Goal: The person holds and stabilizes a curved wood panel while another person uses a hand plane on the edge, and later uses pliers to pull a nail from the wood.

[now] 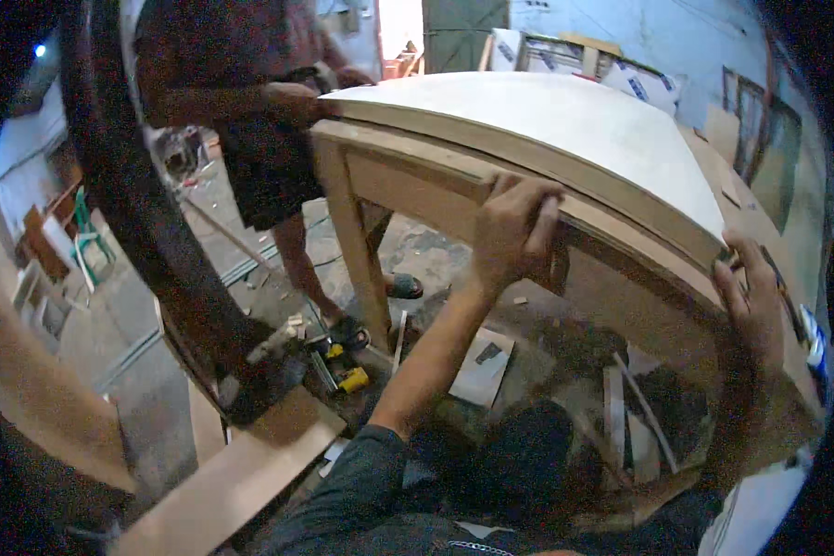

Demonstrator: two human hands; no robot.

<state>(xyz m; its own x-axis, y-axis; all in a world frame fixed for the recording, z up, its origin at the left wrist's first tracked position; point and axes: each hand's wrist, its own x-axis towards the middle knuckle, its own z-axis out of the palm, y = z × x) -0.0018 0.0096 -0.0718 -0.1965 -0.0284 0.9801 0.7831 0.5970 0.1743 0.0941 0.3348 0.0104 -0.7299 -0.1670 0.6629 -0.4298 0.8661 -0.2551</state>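
Observation:
A large white-topped wooden board (565,120) lies over a wooden table (417,162), its thick front edge close to the table's front edge. My left hand (517,232) is closed on that front edge of the table, near its middle. At the board's near right corner, my right hand (755,292) has its fingers bent around the corner. Part of the right palm is in shadow. Across at the far left corner, another person's hand (292,102) touches the board, and their second hand (350,78) is just behind it.
A dark post (148,195) rises on the left. Below it lie a long plank (241,473) and a yellow tool (352,379). Scrap wood strips (644,408) stand under the table. Wrapped panels (565,57) lean on the back wall. The other person stands at the table's left end.

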